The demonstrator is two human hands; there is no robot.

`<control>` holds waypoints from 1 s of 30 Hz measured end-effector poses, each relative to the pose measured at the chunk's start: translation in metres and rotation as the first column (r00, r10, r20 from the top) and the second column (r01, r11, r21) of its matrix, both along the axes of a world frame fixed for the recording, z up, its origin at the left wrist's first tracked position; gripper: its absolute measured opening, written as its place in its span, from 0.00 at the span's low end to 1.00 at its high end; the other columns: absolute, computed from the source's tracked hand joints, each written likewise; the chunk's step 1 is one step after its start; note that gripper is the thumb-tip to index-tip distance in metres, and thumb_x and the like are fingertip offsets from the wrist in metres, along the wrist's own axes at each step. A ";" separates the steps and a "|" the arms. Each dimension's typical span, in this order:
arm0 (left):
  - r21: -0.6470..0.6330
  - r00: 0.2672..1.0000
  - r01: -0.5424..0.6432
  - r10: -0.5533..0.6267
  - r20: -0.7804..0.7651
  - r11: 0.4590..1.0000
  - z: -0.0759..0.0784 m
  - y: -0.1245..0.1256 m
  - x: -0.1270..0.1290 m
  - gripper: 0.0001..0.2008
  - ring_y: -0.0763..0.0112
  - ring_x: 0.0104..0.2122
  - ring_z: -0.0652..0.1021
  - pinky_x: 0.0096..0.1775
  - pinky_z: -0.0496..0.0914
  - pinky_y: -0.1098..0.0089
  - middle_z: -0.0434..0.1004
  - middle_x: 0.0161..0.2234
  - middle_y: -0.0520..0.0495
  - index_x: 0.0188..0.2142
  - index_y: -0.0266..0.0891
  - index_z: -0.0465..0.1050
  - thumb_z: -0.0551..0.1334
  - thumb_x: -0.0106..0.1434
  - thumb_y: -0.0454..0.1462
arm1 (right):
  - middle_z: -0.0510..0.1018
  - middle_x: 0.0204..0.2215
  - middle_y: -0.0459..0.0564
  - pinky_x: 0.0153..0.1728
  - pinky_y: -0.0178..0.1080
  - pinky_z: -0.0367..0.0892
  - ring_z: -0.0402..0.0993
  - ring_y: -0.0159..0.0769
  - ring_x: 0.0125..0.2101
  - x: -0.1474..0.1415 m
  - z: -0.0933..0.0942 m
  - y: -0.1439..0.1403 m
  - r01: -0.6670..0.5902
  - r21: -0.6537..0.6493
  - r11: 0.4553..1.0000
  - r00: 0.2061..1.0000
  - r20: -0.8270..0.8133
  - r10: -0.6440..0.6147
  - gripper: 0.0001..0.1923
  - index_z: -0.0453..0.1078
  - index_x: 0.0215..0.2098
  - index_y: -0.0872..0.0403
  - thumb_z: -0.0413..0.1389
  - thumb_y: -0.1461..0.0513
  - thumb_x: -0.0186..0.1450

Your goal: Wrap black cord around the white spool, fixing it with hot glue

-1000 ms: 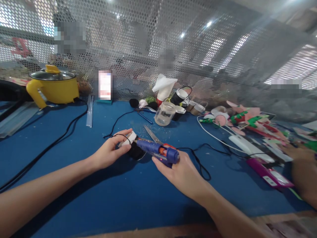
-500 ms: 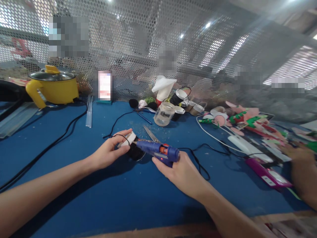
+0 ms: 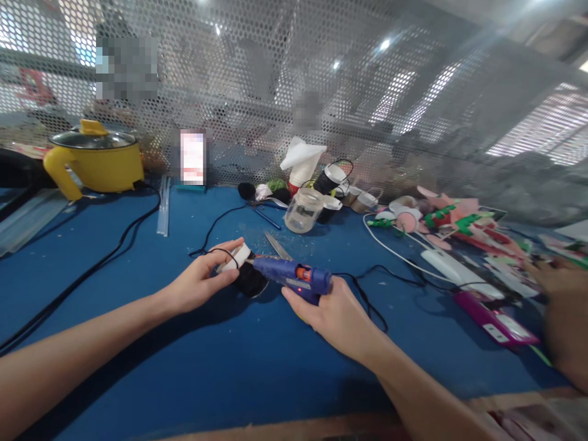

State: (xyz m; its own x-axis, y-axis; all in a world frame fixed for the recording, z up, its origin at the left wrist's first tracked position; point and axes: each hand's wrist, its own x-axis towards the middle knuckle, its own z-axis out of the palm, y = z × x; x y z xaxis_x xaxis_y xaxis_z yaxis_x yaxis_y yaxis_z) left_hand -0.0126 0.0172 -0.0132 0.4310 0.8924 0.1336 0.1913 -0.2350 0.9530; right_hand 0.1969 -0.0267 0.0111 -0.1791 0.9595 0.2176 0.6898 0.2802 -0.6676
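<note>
Far left of the left hand (image 3: 202, 283), a yellow pot (image 3: 94, 160) with a metal lid, glossy and rounded; a black cord (image 3: 87, 275) runs from it across the blue table (image 3: 239, 367). Clear glue sticks (image 3: 162, 205) lie up-left of that hand. Left hand is closed in a narrow pinch on a small white piece (image 3: 237, 256), with a thin black thread looped over it, pressed against a black fuzzy ball (image 3: 250, 282) that rests on the table just right of the fingers. Piece looks light, soft, foam or felt, easy to crush; best held at its edges, clear of the hot tip. Ball looks soft and fluffy, would likely roll if let go. Right hand (image 3: 333, 312) is wrapped around a blue plastic glue gun (image 3: 294, 278), hard and smooth, nozzle touching the white piece; grip it by the handle, never the metal tip. Scissors (image 3: 275, 245) lie just beyond the gun. Further back, a clear jar (image 3: 303, 211), tipped. Right of the right hand: white cable (image 3: 404, 257), pile of pink and green felt cutouts (image 3: 459, 223), flat and floppy, and a magenta tool (image 3: 493, 321). At the far right edge, another person's hand (image 3: 563, 306), blurred.
</note>
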 end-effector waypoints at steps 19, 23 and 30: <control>0.004 1.000 0.011 -0.011 -0.006 1.000 0.002 -0.001 0.001 0.13 0.52 0.56 0.57 0.54 0.51 0.53 0.52 0.59 0.39 0.27 0.37 0.69 0.59 0.53 0.45 | 0.63 0.14 0.42 0.18 0.31 0.59 0.56 0.26 0.16 0.002 0.000 0.002 -0.041 -0.040 0.998 0.999 -0.021 0.040 0.09 0.61 0.19 0.55 0.51 0.60 0.55; -0.009 1.000 0.007 -0.007 0.009 1.000 0.002 -0.001 0.001 0.13 0.52 0.56 0.58 0.54 0.52 0.54 0.53 0.59 0.40 0.28 0.38 0.70 0.60 0.53 0.46 | 0.64 0.15 0.43 0.19 0.32 0.60 0.57 0.27 0.17 0.002 -0.001 0.003 0.002 -0.015 1.000 1.000 0.001 -0.002 0.09 0.62 0.19 0.55 0.52 0.59 0.54; 0.010 1.000 0.014 -0.014 -0.016 1.000 0.002 -0.001 0.000 0.12 0.52 0.57 0.57 0.54 0.51 0.53 0.54 0.58 0.40 0.26 0.38 0.68 0.59 0.53 0.45 | 0.67 0.16 0.44 0.21 0.32 0.62 0.59 0.28 0.17 0.002 -0.001 0.003 -0.045 -0.030 0.999 0.999 -0.010 0.045 0.08 0.65 0.21 0.56 0.51 0.60 0.55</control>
State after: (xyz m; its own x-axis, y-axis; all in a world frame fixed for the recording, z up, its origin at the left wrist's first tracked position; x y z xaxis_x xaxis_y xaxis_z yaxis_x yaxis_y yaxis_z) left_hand -0.0121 0.0167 -0.0110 0.4453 0.8851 0.1356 0.2030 -0.2473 0.9474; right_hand 0.1992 -0.0237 0.0098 -0.2204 0.9566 0.1907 0.6708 0.2906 -0.6823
